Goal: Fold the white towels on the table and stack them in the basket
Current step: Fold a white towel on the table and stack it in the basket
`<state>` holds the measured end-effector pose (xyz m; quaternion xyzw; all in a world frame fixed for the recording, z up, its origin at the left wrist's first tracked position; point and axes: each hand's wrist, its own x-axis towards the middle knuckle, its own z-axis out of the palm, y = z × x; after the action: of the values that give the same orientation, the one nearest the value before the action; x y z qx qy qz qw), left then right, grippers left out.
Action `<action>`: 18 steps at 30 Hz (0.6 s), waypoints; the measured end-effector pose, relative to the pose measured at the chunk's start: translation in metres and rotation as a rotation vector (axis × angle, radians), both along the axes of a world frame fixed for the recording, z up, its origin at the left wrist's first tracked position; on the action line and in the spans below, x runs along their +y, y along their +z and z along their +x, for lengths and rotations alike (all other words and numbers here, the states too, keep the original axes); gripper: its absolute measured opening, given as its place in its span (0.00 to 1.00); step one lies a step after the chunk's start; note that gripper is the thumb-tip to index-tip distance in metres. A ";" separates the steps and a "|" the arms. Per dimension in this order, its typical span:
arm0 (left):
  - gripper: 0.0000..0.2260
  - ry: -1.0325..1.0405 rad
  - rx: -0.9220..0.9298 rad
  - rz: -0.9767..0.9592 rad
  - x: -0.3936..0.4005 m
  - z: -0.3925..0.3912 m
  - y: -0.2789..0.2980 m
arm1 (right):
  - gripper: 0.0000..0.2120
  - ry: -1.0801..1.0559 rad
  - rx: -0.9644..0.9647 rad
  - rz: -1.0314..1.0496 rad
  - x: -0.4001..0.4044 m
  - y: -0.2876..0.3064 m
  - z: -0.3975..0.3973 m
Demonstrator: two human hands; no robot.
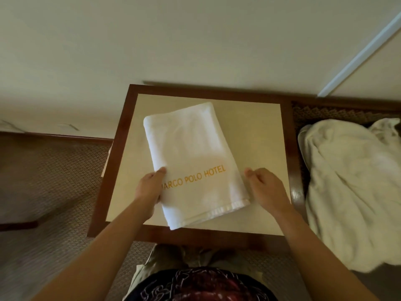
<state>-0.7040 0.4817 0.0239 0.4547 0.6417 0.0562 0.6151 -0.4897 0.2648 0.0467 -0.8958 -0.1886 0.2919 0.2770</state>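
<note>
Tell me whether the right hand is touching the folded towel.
Apart. In the head view the right hand hovers just beside the folded towel, and a thin strip of table top shows between its thumb and the towel's right edge.

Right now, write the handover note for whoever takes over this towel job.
Left hand grips the left edge of the folded towel, thumb on top. Right hand is at its right edge; grip unclear.
The towel lies skewed on the table, lettering up.
Done: this towel is folded.
Left: an unfolded pile of white cloth lies to the right of the table. No basket is in view; find it, then stack.
</note>
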 end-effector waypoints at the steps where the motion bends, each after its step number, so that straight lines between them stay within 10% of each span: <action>1: 0.14 -0.002 -0.029 -0.029 0.001 0.002 0.002 | 0.21 0.031 0.037 0.019 0.012 -0.002 0.000; 7: 0.27 -0.055 -0.064 0.013 0.005 0.011 0.006 | 0.26 0.024 0.132 0.006 0.048 -0.021 -0.016; 18: 0.19 -0.332 0.115 0.459 0.012 0.010 -0.001 | 0.23 -0.136 0.138 -0.061 0.035 -0.040 -0.056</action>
<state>-0.6942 0.4941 0.0225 0.6833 0.5629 0.0729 0.4593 -0.5460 0.2996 0.0065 -0.8924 -0.0989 0.3389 0.2811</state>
